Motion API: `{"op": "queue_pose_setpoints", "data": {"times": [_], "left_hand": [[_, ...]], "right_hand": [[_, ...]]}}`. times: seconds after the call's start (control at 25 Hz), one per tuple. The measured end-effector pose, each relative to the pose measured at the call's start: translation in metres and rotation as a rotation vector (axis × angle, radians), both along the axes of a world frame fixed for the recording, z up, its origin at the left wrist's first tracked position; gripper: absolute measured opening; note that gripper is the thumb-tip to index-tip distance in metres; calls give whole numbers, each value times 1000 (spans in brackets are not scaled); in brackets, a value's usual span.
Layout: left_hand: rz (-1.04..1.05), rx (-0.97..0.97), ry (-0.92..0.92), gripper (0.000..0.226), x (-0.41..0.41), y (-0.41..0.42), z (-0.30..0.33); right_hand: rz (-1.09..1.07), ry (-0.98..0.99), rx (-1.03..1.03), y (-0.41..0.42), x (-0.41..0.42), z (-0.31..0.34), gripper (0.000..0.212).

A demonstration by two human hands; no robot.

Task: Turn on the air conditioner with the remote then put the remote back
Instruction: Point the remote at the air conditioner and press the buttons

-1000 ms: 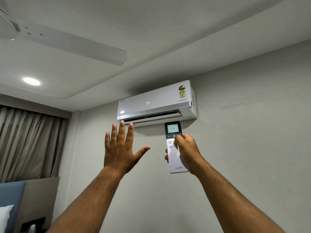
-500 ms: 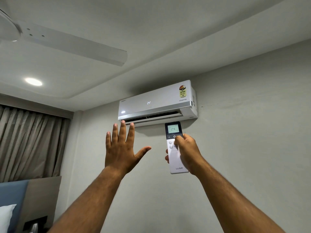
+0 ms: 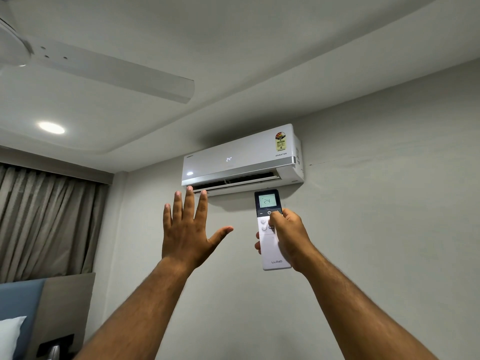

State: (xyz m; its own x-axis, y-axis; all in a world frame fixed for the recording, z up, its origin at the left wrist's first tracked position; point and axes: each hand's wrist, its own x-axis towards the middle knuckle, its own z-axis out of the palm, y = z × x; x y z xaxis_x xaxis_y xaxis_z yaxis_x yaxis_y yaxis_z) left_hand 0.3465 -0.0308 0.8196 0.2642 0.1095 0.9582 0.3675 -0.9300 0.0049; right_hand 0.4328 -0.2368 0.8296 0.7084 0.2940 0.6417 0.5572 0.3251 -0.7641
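A white wall-mounted air conditioner (image 3: 241, 159) hangs high on the wall; its front shows 24 and its bottom flap stands open. My right hand (image 3: 288, 235) is raised just below it and grips a white remote (image 3: 271, 245) upright, with the thumb by the power button. The remote's screen reads 24. My left hand (image 3: 187, 227) is held up flat beside it, fingers spread, its fingertips just under the unit's flap, holding nothing.
A white ceiling fan (image 3: 98, 71) and a lit round ceiling light (image 3: 51, 127) are at the upper left. Grey curtains (image 3: 46, 222) hang at the left. A padded headboard (image 3: 52, 313) and a white pillow (image 3: 10, 333) sit at the lower left.
Both hands hold nearly the same pose; the view has only shifted slightly.
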Motion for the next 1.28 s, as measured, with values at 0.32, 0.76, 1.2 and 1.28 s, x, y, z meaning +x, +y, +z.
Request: {"op": "queue_pose_setpoints", "data": {"times": [0.32,0.76,1.2,1.28], "left_hand": [[13,9,6,101,-5,-5,1],[23,24,2,101,-12,-6,0],[37,42,15,101,-11,-3,-2],[36,42,18,101,-10,-2,-3]], "right_hand": [[18,0,16,-3,-1,-1,11],[18,-8,19,-4,-8,2,11],[30,7,16,0,-9,-1,11],[35,9,22,1,-9,-1,11]]}}
